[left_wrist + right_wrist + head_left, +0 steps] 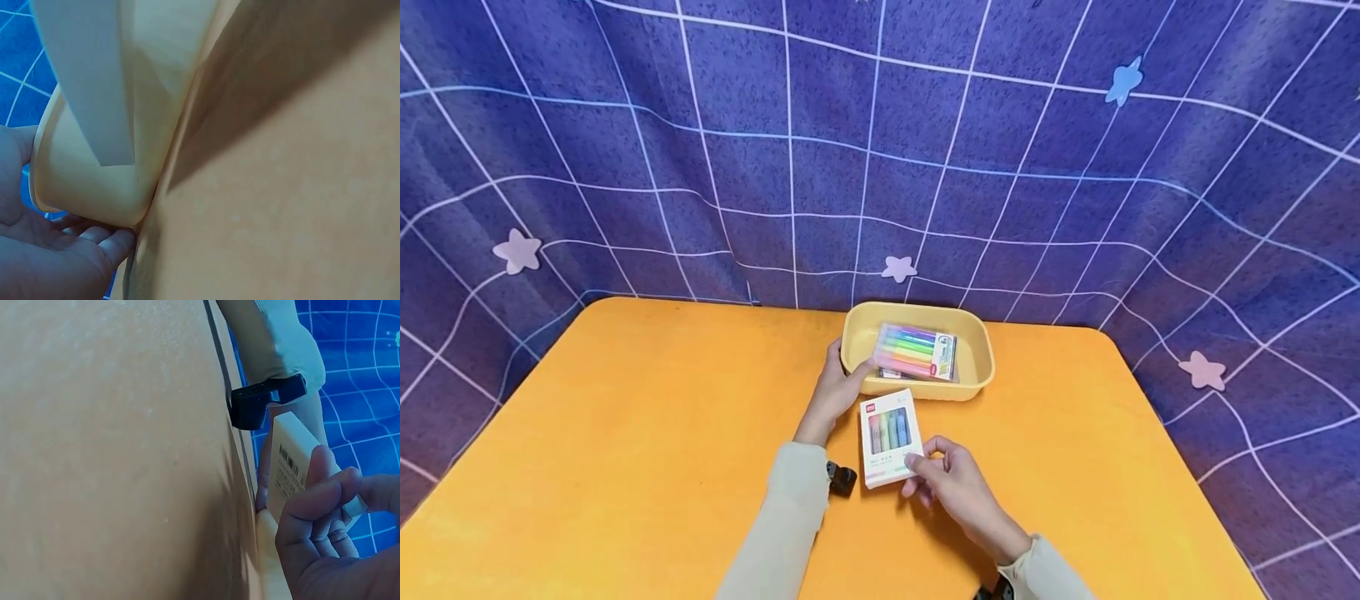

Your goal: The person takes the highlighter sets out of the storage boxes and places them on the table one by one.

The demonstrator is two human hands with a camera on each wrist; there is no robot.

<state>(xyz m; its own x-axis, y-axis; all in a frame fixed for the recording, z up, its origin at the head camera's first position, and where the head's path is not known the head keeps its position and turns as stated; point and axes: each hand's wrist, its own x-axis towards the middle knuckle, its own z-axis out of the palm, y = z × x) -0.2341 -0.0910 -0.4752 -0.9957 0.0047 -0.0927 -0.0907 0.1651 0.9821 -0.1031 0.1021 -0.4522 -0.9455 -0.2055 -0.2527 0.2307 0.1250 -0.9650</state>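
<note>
Head view: high, forward-down over table [647,467]. Wrist views: close, sideways. Head, left wrist share tub [953,391].

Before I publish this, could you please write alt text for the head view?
A person's right hand holds a white box near a yellow bin, which the left hand grips, on an orange table. Packaged colored pens lie inside the bin.

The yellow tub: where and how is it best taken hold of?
Probably at the short ends of the yellow tub, approached from left and right: it is elongated, its open rim offers an edge, and the left hand grips the left end.
</note>
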